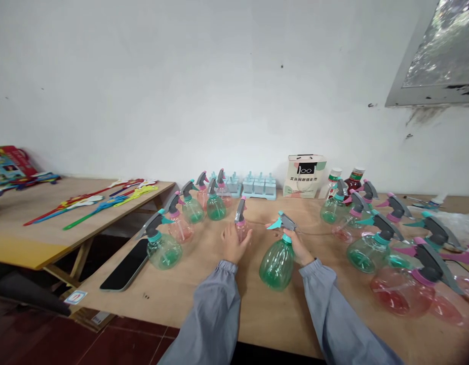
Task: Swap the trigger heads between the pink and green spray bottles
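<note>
1. The two hands are well apart, each closed around its own spray bottle above the pale brown wooden desk.
2. The left hand wraps the body of a clear pink plastic spray bottle with a grey-and-pink trigger head, near the middle of the desk.
3. The right hand grips a rounded, clear green plastic spray bottle with a grey-and-turquoise trigger head around its neck; this one is nearer the front edge, and whether its base touches the desk I cannot tell.
4. To the left of the hands, a cluster of six pink and green spray bottles stands beside a flat black smartphone.
5. To the right, a larger group of similar pink and green spray bottles crowds the desk.
6. Behind, near the white wall, are pale blue plastic ice-pop moulds and a cream printed paper bag.
</note>
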### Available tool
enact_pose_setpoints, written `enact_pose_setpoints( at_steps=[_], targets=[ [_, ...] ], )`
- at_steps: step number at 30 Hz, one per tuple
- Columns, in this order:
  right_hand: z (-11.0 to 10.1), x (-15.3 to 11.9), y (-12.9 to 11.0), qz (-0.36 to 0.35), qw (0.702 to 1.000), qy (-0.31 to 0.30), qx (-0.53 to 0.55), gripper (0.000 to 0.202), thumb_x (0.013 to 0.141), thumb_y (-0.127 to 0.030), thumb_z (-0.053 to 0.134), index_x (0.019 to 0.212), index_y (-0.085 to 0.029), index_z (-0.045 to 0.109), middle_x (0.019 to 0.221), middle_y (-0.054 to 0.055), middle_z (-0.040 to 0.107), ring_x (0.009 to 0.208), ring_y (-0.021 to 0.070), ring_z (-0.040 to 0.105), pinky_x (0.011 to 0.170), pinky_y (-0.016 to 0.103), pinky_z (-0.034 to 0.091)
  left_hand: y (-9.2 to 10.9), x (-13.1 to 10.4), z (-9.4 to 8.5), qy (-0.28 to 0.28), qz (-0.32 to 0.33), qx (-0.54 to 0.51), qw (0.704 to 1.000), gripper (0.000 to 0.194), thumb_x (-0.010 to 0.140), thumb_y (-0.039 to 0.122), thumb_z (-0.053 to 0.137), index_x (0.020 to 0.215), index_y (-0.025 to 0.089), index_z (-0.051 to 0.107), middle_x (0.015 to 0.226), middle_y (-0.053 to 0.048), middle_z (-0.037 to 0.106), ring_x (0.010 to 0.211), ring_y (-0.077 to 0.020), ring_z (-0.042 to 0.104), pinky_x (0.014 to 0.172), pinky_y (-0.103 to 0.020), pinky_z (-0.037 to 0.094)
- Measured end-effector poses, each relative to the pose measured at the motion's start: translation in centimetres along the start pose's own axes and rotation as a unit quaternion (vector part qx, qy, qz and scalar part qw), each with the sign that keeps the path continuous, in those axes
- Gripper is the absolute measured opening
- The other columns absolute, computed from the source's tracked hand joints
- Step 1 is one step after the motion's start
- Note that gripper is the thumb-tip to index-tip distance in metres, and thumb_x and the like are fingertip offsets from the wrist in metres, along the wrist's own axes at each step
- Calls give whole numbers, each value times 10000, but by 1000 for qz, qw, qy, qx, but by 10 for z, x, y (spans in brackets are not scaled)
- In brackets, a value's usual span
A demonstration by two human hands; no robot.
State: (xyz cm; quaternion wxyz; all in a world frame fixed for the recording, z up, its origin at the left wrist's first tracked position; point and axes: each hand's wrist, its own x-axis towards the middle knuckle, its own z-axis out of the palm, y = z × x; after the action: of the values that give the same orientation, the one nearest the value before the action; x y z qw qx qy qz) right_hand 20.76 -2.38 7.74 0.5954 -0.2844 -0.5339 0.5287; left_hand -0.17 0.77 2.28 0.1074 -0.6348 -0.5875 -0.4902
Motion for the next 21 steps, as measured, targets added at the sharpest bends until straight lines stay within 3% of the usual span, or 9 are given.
enact_pose_setpoints(
  at_steps=[4, 8, 14, 21],
  targets=[
    [-2, 0, -4, -51, 998, 28, -16, 231, 770, -475, 623, 796, -255, 690, 795, 38, 725, 839, 234, 669, 862, 385, 500, 1, 0, -2, -9, -10, 1, 1000, 423, 864, 559, 560, 1052, 180, 560, 975, -120, 653, 977, -295, 635, 867, -448, 467],
    [-11, 1, -13, -82, 988, 54, -116, 278, 796, -516, 629, 742, -253, 705, 814, 45, 729, 893, 254, 661, 878, 396, 503, 1, 0, -2, -16, -13, -5, 1000, 432, 869, 551, 563, 1079, 173, 555, 992, -122, 649, 996, -295, 632, 889, -457, 457],
    [-44, 6, -20, -97, 927, 243, -270, 454, 761, -628, 669, 897, -201, 741, 850, 70, 738, 886, 261, 660, 821, 394, 503, -1, 0, 1, -9, -7, -8, 1000, 427, 873, 554, 557, 1070, 175, 551, 982, -123, 663, 981, -294, 639, 873, -452, 457],
    [-87, 38, -12, -138, 861, 309, -379, 634, 702, -748, 635, 936, -161, 691, 834, 94, 718, 780, 248, 633, 753, 374, 480, -3, -1, 2, -6, 1, 4, 1000, 440, 886, 566, 529, 1095, 180, 555, 1004, -132, 664, 974, -290, 642, 885, -455, 458]
  ],
)
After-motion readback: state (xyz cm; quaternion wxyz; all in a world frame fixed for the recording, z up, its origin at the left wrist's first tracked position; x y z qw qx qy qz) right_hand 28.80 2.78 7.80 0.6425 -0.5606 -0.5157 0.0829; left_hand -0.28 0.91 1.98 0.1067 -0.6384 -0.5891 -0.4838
